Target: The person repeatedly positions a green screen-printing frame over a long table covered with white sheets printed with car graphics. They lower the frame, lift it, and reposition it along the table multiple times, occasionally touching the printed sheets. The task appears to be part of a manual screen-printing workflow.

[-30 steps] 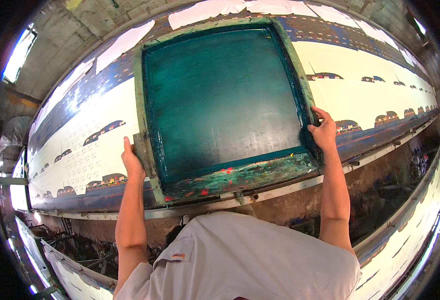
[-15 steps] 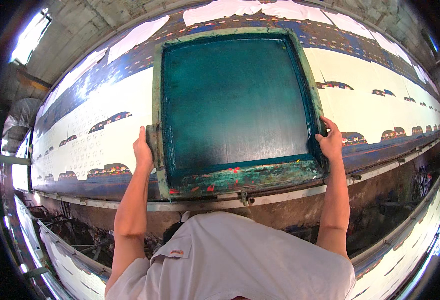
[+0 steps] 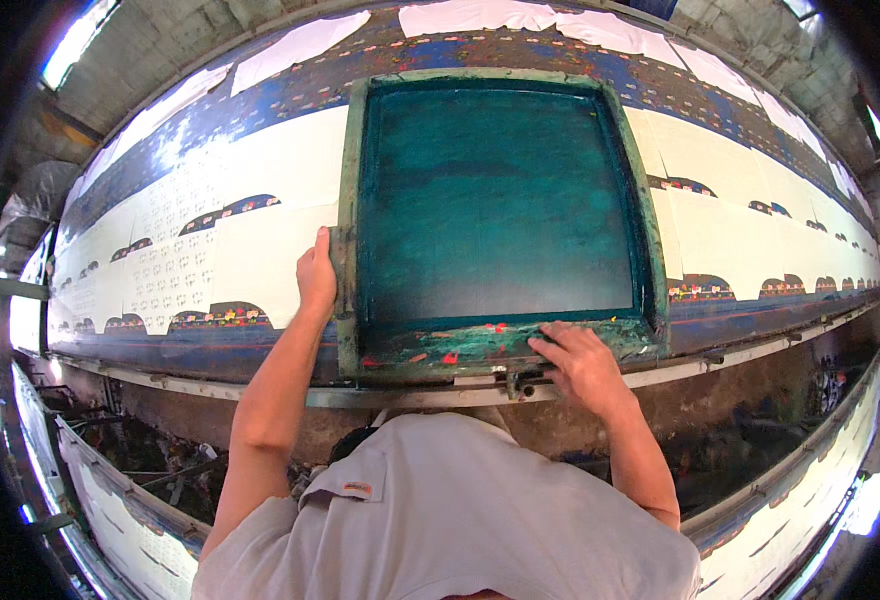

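Note:
In front of me a screen-printing frame lies over the long table, its wooden border stained green. Dark teal mesh fills its inside. At the frame's left side my left hand is closed on the edge, thumb upward, the other fingers partly hidden. My right hand rests at the front ledge, which is smeared with green and red paint; its fingers are stretched out and it holds nothing. A small metal clamp or stop sits just left of that hand, on the table's front rail.
Pale printed fabric pieces lie left of the frame, and more pale fabric to its right. White pieces line the table's far side. A metal rail runs along the front edge. Behind me stands another fabric-covered table.
My right hand has left the frame's right side and come to its front ledge. My left hand stays at the left side. The mesh looks darker and patchier, and the view has shifted slightly.

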Demonstrator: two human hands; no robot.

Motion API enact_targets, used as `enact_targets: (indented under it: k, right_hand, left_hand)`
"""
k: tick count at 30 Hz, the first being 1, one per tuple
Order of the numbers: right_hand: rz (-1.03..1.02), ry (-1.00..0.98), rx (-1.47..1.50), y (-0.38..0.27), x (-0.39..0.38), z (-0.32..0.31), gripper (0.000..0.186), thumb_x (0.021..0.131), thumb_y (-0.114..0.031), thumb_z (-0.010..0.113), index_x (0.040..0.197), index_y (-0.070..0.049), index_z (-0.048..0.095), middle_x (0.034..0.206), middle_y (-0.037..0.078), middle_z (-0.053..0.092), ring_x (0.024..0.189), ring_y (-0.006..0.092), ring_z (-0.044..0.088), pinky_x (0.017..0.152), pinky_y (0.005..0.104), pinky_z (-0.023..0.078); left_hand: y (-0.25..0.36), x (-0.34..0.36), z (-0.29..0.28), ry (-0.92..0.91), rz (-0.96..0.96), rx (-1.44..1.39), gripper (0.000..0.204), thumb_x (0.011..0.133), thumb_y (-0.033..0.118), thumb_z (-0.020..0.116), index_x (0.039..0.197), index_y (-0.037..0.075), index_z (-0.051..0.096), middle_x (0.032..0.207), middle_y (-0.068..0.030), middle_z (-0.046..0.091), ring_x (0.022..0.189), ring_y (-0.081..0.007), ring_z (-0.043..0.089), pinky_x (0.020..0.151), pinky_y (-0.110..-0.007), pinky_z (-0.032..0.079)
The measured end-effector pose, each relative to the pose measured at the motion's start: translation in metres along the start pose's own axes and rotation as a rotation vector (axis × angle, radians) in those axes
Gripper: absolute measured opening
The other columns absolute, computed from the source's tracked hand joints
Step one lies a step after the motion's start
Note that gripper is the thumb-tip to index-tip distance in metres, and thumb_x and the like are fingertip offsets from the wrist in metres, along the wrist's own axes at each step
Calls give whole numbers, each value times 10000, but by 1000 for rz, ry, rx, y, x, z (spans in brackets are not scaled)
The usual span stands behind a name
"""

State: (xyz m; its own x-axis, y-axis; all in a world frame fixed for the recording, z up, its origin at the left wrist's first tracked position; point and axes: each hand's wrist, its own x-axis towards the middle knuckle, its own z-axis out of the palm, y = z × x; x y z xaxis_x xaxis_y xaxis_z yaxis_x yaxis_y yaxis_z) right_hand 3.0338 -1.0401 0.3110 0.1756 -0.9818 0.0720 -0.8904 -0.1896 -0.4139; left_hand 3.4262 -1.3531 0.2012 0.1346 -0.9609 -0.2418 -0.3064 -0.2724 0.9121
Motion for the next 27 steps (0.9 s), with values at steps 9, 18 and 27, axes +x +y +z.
enact_targets:
  k: [9, 18, 27]
  right_hand:
    - [16, -194, -219, -31, 61, 23, 534, 834, -41, 733, 1358, -142, 760, 1254, 160, 792, 1147, 375, 759, 942, 506, 615]
    - [157, -203, -218, -55, 62, 18, 503, 844, 25, 680, 1311, -135, 777, 1221, 137, 792, 1121, 401, 754, 937, 513, 618]
    - [48, 74, -288, -52, 56, 55, 624, 768, 82, 651, 1339, -144, 763, 1248, 105, 769, 1147, 356, 736, 992, 482, 590]
  left_hand:
    - [-3, 2, 8, 32, 90, 239, 745, 1079, 620, 600, 940, -92, 766, 1005, -322, 763, 984, -467, 720, 916, -553, 524]
    - [16, -11, 12, 46, 82, 282, 636, 1056, 571, 635, 1052, -44, 796, 1073, -300, 791, 1077, -498, 748, 970, -576, 557]
    - [14, -10, 12, 51, 119, 305, 629, 1058, 556, 633, 1121, -48, 798, 1095, -304, 792, 1062, -500, 749, 956, -573, 558]
